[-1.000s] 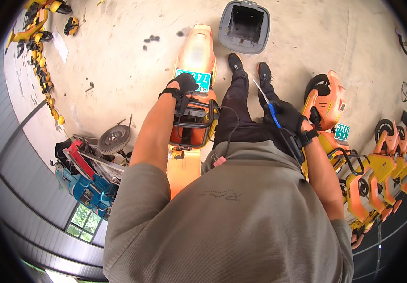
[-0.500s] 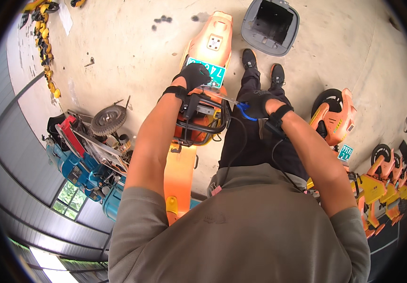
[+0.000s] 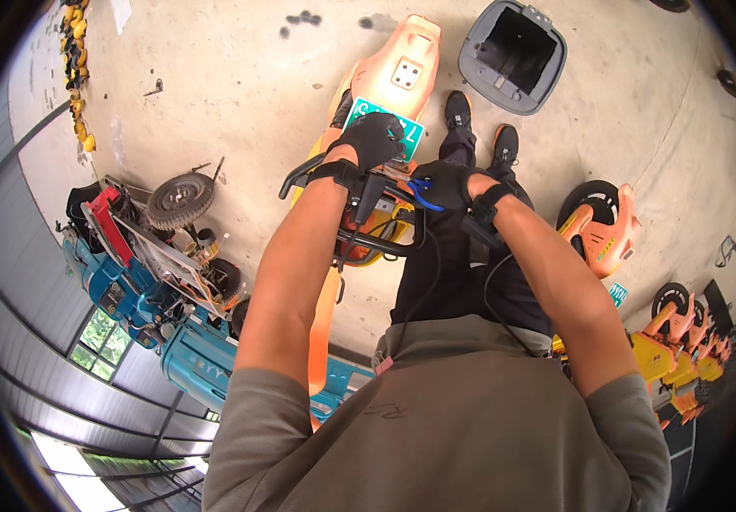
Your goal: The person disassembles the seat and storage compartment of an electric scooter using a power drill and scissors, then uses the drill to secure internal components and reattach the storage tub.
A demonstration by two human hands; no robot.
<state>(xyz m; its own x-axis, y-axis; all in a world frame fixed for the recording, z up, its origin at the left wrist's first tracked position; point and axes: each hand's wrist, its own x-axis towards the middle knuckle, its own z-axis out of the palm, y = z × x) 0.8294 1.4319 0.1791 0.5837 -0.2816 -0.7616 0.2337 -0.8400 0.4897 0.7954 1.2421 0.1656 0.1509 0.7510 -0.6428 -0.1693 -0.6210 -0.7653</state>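
My left hand (image 3: 374, 141), in a black glove, lies over the green number plate (image 3: 410, 130) at the rear of an orange scooter (image 3: 398, 72). Its fingers are curled in at the plate; whatever they pinch is hidden. Just right of it, my right hand (image 3: 446, 183), also black-gloved, is closed round blue-handled pliers (image 3: 427, 196). The jaws point left, toward the area below the plate, and what they touch cannot be made out. Beneath both wrists runs the scooter's black rear rack (image 3: 385, 247), with cables around it.
A grey open bin-like box (image 3: 513, 55) stands on the floor beyond my shoes (image 3: 506, 145). To the right are another orange scooter (image 3: 607, 230) and a row of yellow-orange scooters (image 3: 675, 350). At left lie a loose wheel (image 3: 182, 200) and a blue vehicle (image 3: 197, 354).
My right hand has moved left with the pliers, closer to my left hand. My left hand stays at the plate. The view has shifted, and the scooter sits further right in it.
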